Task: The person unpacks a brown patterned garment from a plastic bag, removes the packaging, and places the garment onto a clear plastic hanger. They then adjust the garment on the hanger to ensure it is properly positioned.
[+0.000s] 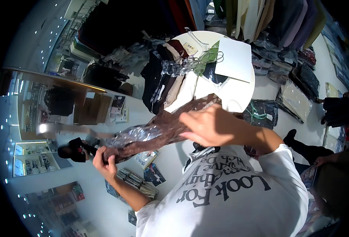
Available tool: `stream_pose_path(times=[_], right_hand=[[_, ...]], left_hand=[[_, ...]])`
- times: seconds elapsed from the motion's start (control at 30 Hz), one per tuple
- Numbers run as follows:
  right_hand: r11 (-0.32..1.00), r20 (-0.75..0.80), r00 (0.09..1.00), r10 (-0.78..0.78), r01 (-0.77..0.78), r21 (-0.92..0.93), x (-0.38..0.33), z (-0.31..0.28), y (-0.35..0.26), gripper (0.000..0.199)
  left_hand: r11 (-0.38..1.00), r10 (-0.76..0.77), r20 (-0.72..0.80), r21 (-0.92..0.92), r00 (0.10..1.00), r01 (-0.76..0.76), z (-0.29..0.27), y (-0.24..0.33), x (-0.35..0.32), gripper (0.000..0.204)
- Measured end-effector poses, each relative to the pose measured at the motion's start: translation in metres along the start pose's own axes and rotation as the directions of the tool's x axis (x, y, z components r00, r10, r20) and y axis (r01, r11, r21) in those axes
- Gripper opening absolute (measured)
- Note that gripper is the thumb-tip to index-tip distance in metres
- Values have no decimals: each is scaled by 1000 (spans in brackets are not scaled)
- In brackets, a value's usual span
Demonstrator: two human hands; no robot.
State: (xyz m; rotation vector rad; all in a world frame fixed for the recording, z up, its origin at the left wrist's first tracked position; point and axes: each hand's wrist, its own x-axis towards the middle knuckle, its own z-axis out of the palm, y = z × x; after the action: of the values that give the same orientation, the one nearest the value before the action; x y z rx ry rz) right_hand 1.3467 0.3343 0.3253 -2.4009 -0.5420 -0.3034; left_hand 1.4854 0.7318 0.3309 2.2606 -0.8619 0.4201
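A brown, sheer patterned garment (166,138) stretches slantwise between my two hands in front of my body. Clear, shiny plastic (137,135) lies along it, possibly a bag; I cannot tell whether the cloth is inside or beside it. My left hand (106,162) is closed round the lower left end, its thumb pressing on the cloth. Higher up and to the right, my right hand (208,125) has its fingers curled round the garment near the table edge. The garment's far end reaches over the near rim of a round white table (239,94).
On the table lie folded dark and beige clothes (162,79), a white sheet (233,59) and green ties (206,61). Bagged garments (297,98) lie to the right; clothes hang (253,19) behind. A person in black (77,150) is at left, another person (336,173) at right.
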Motion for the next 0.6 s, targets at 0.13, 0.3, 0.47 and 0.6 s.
stream_pose_path(times=[0.13, 0.3, 0.47, 0.6], right_hand=[[926, 137, 980, -144, 85, 369, 39, 46, -14, 30], [758, 97, 962, -257, 138, 637, 70, 82, -45, 27], [688, 99, 947, -304, 147, 710, 104, 103, -76, 28], [660, -38, 982, -186, 153, 735, 137, 146, -90, 26]], left_hand=[[974, -48, -183, 209, 982, 86, -60, -28, -48, 60], [915, -35, -224, 384, 974, 121, -101, -35, -67, 78], [915, -189, -213, 317, 959, 251, -167, -75, -105, 63], [898, -305, -289, 232, 908, 375, -205, -147, -86, 40]])
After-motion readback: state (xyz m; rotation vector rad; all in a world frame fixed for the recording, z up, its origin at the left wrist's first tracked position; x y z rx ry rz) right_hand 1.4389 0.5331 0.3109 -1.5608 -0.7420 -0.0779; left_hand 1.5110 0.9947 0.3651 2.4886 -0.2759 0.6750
